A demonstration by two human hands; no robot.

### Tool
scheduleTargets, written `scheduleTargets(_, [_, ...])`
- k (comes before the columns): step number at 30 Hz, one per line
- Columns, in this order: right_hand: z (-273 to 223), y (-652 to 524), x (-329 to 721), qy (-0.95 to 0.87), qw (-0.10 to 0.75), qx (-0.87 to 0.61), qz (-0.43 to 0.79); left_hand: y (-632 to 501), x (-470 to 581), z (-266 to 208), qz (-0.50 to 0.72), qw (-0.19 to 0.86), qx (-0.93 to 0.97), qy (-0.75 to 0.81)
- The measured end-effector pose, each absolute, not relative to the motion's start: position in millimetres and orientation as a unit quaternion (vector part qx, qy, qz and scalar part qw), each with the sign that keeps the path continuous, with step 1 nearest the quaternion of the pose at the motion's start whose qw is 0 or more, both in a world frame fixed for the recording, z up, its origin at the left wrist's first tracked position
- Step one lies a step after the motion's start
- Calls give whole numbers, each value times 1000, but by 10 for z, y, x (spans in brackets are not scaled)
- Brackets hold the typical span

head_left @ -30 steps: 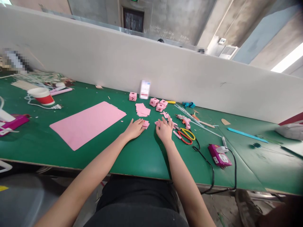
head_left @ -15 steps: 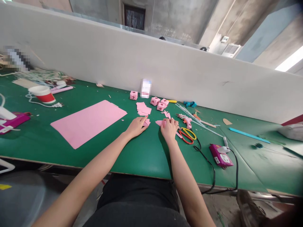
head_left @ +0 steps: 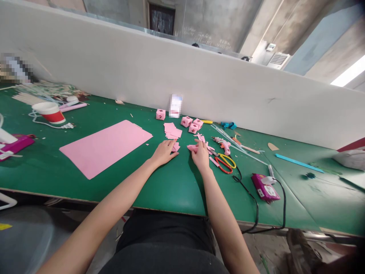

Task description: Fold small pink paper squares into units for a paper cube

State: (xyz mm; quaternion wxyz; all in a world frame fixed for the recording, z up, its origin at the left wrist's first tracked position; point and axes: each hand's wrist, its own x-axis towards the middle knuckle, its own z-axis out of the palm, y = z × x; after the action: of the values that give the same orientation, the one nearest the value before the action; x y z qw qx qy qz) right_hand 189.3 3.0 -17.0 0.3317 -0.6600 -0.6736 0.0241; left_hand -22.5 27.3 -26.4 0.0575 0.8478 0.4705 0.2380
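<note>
My left hand (head_left: 164, 152) rests on the green table, its fingers and thumb curled about small pink paper pieces (head_left: 176, 147). A little to the right, my right hand (head_left: 201, 155) is closed with its fingertips on another pink paper piece (head_left: 191, 147), which is partly hidden by the fingers. Beyond my hands lie loose pink paper squares (head_left: 173, 131) and narrow pink paper strips (head_left: 210, 147). Scissors (head_left: 225, 163) with red and yellow handles lie just right of my right hand.
A large pink sheet (head_left: 105, 148) lies left. Several pink paper cubes (head_left: 187, 121) stand near the white partition (head_left: 128, 72). A glue gun (head_left: 224, 145), a magenta power box (head_left: 265, 187) with a black cord and blue strips lie right. A paper cup (head_left: 49, 113) stands far left.
My right hand's fingers have drawn in and shifted slightly left, uncovering pink strips and the scissors' blades beside it. My left hand has stayed nearly in place.
</note>
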Motion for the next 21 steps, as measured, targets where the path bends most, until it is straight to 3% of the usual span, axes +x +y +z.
scheduleTargets(7, [-170,60,1893,-673,365,-640,64,271,-223,-243,262,56,833,483])
scheduleTargets(21, [-90,48,1809,-592,533,-598,84,179,-180,-154,334,87,833,433])
